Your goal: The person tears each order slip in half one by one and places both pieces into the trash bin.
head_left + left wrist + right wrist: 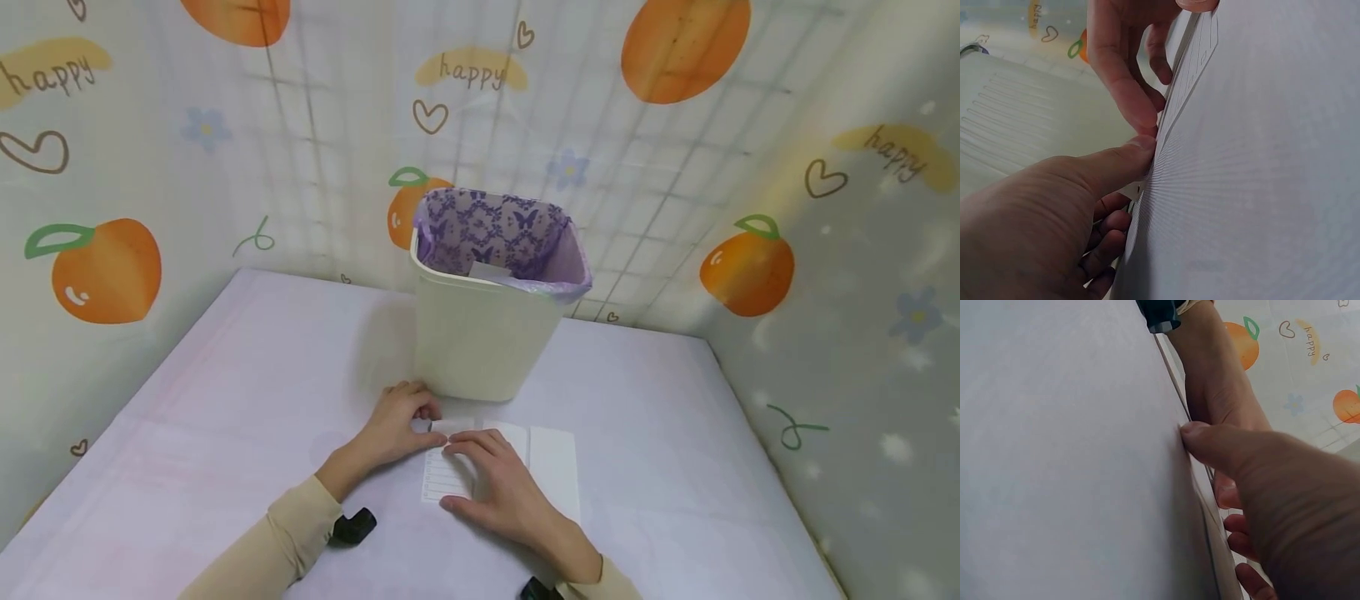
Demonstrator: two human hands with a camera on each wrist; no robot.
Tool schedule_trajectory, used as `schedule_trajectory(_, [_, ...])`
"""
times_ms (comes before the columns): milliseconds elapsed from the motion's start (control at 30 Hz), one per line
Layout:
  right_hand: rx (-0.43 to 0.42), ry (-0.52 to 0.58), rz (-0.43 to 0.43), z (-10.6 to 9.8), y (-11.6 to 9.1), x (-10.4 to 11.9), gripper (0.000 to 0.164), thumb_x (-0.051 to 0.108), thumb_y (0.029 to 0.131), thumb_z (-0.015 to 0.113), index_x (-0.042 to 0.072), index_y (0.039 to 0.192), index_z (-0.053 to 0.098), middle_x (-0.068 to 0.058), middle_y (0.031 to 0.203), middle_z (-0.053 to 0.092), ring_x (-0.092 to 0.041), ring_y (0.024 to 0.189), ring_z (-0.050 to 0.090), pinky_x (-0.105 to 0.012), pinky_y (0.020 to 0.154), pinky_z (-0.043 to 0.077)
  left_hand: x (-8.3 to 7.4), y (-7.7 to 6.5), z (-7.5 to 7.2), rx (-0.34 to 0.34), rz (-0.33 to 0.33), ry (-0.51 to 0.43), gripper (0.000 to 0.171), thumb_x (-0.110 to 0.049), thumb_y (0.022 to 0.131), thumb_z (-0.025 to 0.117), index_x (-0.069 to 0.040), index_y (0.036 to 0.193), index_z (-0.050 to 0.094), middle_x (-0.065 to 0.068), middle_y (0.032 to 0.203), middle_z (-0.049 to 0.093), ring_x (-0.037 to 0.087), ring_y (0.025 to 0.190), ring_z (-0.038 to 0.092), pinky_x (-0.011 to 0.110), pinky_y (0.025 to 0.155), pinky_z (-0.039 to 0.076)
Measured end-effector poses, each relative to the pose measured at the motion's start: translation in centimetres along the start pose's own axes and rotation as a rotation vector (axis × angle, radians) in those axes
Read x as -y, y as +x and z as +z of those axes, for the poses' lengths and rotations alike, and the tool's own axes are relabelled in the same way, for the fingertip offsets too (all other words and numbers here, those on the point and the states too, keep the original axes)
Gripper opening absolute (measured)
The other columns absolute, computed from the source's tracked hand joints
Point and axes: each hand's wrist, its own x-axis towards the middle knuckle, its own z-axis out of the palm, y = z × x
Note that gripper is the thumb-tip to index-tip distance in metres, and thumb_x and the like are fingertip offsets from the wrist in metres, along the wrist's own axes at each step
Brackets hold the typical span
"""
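A white paper sheet [553, 467] lies flat on the table in front of the bin, creased into panels, with printed ruled lines on its left panel. At its upper left corner is my left hand [397, 423]; its thumb lies over the sheet and the other fingers curl at the far edge, with a white paper corner [1131, 189] between them. My right hand [504, 487] rests over the left and middle panels, fingers spread and loosely bent. Its fingertips meet the left thumb [1124, 164], and its thumb [1210, 440] touches down near the sheet's near edge.
Just behind the sheet stands a cream waste bin [480, 342] lined with a purple butterfly-print bag [551, 250]; a pale piece of paper [489, 271] shows inside. A white cloth [247, 392] covers the table. Patterned curtains [322, 150] enclose the back and sides.
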Motion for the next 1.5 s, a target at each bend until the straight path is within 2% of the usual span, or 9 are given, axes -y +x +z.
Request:
schedule_trajectory(233, [0.022,-0.008,0.026,-0.2,0.0,0.1,0.064,0.044,0.081,0.09,0.014,0.132,0.066,-0.001,0.138,0.064,-0.018,0.126,0.056,-0.04,0.106,0.046,0.5,0.1,0.2,0.004,0.023,0.005,0.037,-0.035,0.078,0.091,-0.019,0.072,0.058,-0.008,0.08,0.054,0.01,0.081,0.046,0.046,0.093,0.039])
schedule_trajectory(533, [0.016,0.016,0.058,-0.2,-0.1,0.1,0.073,0.045,0.08,0.092,0.014,0.139,0.063,-0.002,0.141,0.063,-0.015,0.131,0.054,-0.04,0.109,0.045,0.9,0.1,0.2,-0.015,0.018,-0.097,0.031,-0.024,0.087,0.085,-0.024,0.065,0.063,-0.012,0.069,0.054,0.006,0.075,0.047,0.039,0.09,0.038])
schedule_trajectory(667, [0.016,0.001,0.077,-0.2,-0.2,0.2,0.078,0.048,0.079,0.091,0.015,0.143,0.061,0.001,0.143,0.061,-0.015,0.133,0.054,-0.041,0.111,0.045,0.6,0.0,0.0,-0.035,-0.024,-0.198,0.023,-0.019,0.087,0.083,-0.019,0.067,0.072,-0.011,0.068,0.057,0.005,0.072,0.048,0.029,0.078,0.042])
schedule_trajectory(767, [-0.002,-0.015,0.069,-0.2,-0.2,0.2,0.081,0.049,0.078,0.092,0.015,0.144,0.06,0.002,0.143,0.061,-0.017,0.131,0.055,-0.042,0.109,0.045,0.2,-0.1,0.2,-0.055,-0.103,-0.294,0.019,-0.017,0.089,0.081,-0.016,0.07,0.077,-0.01,0.071,0.062,0.005,0.072,0.052,0.024,0.07,0.044])
schedule_trajectory(833, [-0.016,-0.019,0.059,-0.2,-0.2,0.2,0.082,0.049,0.077,0.092,0.014,0.144,0.059,0.001,0.142,0.061,-0.018,0.13,0.056,-0.043,0.107,0.046,0.0,-0.1,0.3,-0.076,-0.158,-0.338,0.019,-0.016,0.089,0.081,-0.016,0.07,0.078,-0.009,0.073,0.064,0.005,0.072,0.055,0.022,0.071,0.046])
schedule_trajectory(967, [-0.032,-0.034,0.051,-0.2,-0.1,0.2,0.085,0.049,0.075,0.093,0.014,0.145,0.058,0.0,0.141,0.061,-0.018,0.128,0.056,-0.042,0.106,0.047,-0.7,-0.1,0.4,-0.115,-0.23,-0.361,0.021,-0.016,0.088,0.081,-0.016,0.068,0.078,-0.008,0.074,0.067,0.006,0.073,0.058,0.023,0.072,0.047])
schedule_trajectory(1333, [-0.01,-0.043,0.107,-0.4,0.0,0.6,0.101,0.057,0.067,0.097,0.017,0.149,0.054,0.003,0.142,0.055,-0.016,0.131,0.054,-0.042,0.108,0.048,-1.8,-0.3,0.3,-0.168,-0.338,-0.42,0.024,-0.019,0.09,0.078,-0.018,0.066,0.079,-0.008,0.073,0.07,0.006,0.072,0.059,0.023,0.068,0.046])
schedule_trajectory(1400, [-0.02,-0.055,0.103,-0.4,0.1,0.7,0.099,0.054,0.068,0.097,0.017,0.149,0.054,0.002,0.142,0.055,-0.017,0.13,0.054,-0.041,0.107,0.048,-1.9,-0.4,0.4,-0.174,-0.357,-0.432,0.024,-0.02,0.09,0.078,-0.019,0.066,0.079,-0.008,0.073,0.07,0.006,0.072,0.059,0.023,0.068,0.046])
schedule_trajectory(1500, [-0.069,-0.048,0.109,-0.5,0.3,0.6,0.087,0.038,0.073,0.096,0.013,0.146,0.055,0.0,0.137,0.059,-0.017,0.125,0.058,-0.039,0.103,0.051,-2.0,-0.4,0.4,-0.184,-0.372,-0.444,0.024,-0.021,0.09,0.078,-0.018,0.067,0.079,-0.009,0.074,0.07,0.006,0.073,0.059,0.024,0.069,0.046])
